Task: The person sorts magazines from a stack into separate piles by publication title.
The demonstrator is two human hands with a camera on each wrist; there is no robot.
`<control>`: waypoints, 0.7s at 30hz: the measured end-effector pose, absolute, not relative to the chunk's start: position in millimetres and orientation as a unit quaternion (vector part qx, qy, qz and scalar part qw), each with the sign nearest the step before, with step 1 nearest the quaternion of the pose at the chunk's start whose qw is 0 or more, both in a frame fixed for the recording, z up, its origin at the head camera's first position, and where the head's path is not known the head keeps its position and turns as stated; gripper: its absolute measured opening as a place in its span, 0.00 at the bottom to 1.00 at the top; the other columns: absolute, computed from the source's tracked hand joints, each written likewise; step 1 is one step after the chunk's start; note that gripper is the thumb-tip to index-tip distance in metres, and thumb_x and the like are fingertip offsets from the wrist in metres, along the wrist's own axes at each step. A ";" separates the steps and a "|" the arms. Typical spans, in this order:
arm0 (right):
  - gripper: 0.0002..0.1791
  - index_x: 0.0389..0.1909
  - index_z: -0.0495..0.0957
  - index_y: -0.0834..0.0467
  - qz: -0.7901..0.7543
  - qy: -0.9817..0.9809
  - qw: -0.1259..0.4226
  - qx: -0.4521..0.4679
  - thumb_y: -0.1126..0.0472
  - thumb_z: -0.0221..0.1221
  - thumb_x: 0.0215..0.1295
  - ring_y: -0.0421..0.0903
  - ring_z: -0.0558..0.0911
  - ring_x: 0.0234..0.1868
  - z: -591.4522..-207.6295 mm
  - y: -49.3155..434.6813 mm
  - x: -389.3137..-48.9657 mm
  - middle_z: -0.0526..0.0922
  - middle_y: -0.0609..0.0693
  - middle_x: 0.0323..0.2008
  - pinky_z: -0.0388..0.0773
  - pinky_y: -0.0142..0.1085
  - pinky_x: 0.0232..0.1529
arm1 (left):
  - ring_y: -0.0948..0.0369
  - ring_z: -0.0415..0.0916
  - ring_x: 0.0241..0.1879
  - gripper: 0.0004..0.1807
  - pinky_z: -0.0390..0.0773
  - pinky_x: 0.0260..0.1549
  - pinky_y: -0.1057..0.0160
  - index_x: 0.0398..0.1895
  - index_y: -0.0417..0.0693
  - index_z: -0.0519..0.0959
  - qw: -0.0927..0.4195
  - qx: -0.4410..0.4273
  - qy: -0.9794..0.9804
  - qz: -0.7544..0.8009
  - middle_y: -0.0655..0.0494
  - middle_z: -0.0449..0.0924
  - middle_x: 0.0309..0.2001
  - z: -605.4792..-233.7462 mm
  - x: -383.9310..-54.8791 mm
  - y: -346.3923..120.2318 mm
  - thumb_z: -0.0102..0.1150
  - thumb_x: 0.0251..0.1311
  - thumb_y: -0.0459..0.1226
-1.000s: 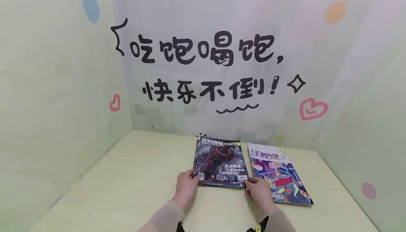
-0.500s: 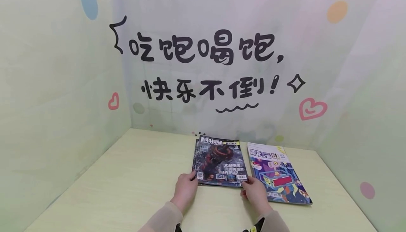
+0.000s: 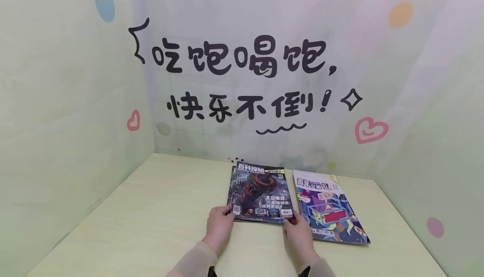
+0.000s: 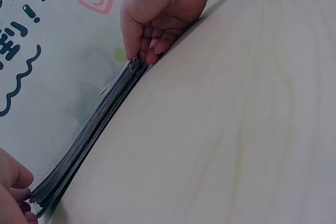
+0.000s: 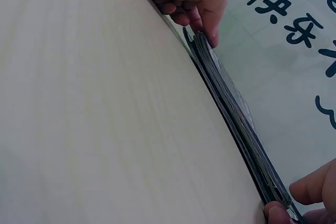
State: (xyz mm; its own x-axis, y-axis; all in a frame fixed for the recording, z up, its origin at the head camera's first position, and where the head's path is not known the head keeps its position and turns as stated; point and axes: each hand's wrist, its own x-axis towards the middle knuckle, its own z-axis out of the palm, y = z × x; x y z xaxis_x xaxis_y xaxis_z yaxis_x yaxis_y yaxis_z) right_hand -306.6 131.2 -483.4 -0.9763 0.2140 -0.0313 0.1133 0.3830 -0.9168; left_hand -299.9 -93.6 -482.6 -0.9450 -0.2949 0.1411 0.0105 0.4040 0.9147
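Bench (image 3: 143, 214), far edge: magazine stack (image 3: 261, 193), near corners pinched by your left hand (image 3: 219, 227) and right hand (image 3: 300, 233), the latter shifted slightly inward; hold kept.

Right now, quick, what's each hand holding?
Left hand: holding the dark magazine stack near its front left corner.
Right hand: holding it near the front right corner.

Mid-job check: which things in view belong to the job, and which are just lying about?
Part of the job:
Dark magazine stack, held at its near corners
Left hand, gripping the left corner
Right hand, gripping the right corner

Apparently just there:
Colourful magazine, to the right, not held
Table
Back wall
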 end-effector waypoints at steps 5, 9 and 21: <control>0.32 0.65 0.56 0.78 0.561 -0.821 0.044 -0.096 0.67 0.53 0.65 0.53 0.78 0.46 -483.2 130.7 -303.8 0.73 0.71 0.53 0.82 0.38 0.39 | 0.39 0.68 0.55 0.20 0.68 0.56 0.42 0.54 0.35 0.79 0.138 0.092 -0.819 -0.549 0.35 0.71 0.53 -484.0 -298.8 -94.6 0.57 0.57 0.32; 0.29 0.62 0.60 0.79 0.548 -0.831 0.047 -0.083 0.68 0.54 0.65 0.55 0.78 0.48 -483.4 130.1 -300.5 0.73 0.72 0.54 0.82 0.39 0.41 | 0.38 0.66 0.57 0.19 0.65 0.59 0.41 0.52 0.33 0.79 0.142 0.096 -0.803 -0.571 0.33 0.71 0.54 -485.4 -297.1 -97.6 0.56 0.56 0.30; 0.19 0.54 0.71 0.76 0.589 -0.797 0.075 -0.109 0.64 0.52 0.70 0.42 0.78 0.25 -483.3 128.4 -290.5 0.79 0.57 0.32 0.80 0.34 0.26 | 0.54 0.75 0.37 0.16 0.78 0.40 0.54 0.48 0.30 0.77 0.147 0.091 -0.801 -0.573 0.47 0.79 0.37 -486.9 -289.1 -100.7 0.58 0.57 0.30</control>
State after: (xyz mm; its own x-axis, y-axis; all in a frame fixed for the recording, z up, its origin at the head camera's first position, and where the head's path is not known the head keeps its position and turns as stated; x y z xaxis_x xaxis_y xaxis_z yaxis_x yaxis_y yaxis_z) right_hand -290.5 128.4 -483.3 -0.9649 0.2624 -0.0078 0.0846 0.2827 -0.9555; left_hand -289.1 -100.7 -486.9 -0.9402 -0.3148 0.1302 0.0218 0.3260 0.9451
